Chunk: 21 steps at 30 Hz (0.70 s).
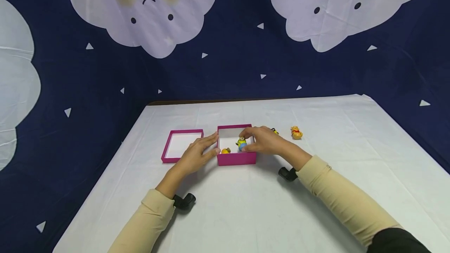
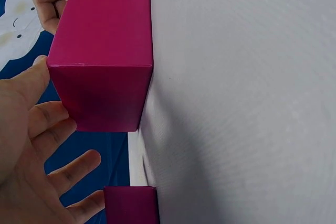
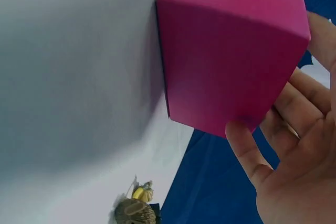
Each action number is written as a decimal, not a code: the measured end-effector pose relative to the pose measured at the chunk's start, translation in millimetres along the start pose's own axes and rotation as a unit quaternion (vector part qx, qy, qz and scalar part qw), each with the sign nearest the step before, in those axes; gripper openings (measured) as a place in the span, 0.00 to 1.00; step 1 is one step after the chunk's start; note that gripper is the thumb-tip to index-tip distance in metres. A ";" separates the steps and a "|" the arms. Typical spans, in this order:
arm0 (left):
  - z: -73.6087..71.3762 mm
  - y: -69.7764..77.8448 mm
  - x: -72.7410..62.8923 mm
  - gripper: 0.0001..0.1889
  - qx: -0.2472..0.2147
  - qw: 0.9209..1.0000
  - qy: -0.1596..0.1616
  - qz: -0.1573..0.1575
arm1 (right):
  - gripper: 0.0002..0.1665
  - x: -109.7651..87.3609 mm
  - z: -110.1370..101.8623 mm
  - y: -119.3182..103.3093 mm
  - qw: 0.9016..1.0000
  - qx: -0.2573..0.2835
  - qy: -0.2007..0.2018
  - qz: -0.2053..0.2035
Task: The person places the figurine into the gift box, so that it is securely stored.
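Note:
An uncovered magenta box (image 1: pixel 236 159) with a white inside stands on the table. My right hand (image 1: pixel 266 141) reaches in over its right side and pinches a small yellow-and-blue Minion figure (image 1: pixel 241 143) between thumb and fingers. The figure is upright; in the right wrist view the box wall (image 3: pixel 231 66) hides it. Inside, at the front left corner, lies a small orange-yellow toy (image 1: pixel 226 150). My left hand (image 1: pixel 197 152) has its fingers loosely extended, fingertips at the box's left rim, as the left wrist view shows beside the box's end wall (image 2: pixel 102 95).
Left of the box lies its magenta-rimmed lid (image 1: pixel 170 160), white inside facing up. Behind my right hand, a yellow-and-black toy (image 1: pixel 275 131) is partly hidden. Farther right is a Winnie-the-Pooh figure (image 1: pixel 296 132). A white cloth (image 1: pixel 225 214) covers the table.

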<state>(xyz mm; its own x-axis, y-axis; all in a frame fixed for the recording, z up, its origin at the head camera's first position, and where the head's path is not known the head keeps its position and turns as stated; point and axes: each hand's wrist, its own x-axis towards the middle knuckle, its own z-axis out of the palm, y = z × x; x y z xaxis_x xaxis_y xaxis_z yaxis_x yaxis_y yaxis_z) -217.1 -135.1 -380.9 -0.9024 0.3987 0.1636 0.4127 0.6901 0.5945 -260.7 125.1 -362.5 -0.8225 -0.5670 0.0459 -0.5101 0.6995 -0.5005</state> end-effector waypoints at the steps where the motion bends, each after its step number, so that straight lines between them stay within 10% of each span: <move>1: 0.2 -0.5 0.0 0.29 0.001 1.000 0.000 0.002 | 0.26 1.0 -1.1 -0.1 1.000 -0.004 -0.008 0.000; 21: 1.6 -2.0 0.8 0.28 0.005 1.000 0.004 0.007 | 0.18 13.0 -4.6 -1.5 0.993 -0.070 -0.079 -0.046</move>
<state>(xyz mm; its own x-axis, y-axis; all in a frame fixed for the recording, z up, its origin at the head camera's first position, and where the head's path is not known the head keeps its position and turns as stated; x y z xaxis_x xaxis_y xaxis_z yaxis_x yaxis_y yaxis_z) -218.5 -135.2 -383.2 -0.8971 0.4045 0.1779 0.4270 0.6896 0.5849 -271.8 118.8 -357.1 -0.7265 -0.6849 -0.0557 -0.6207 0.6889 -0.3744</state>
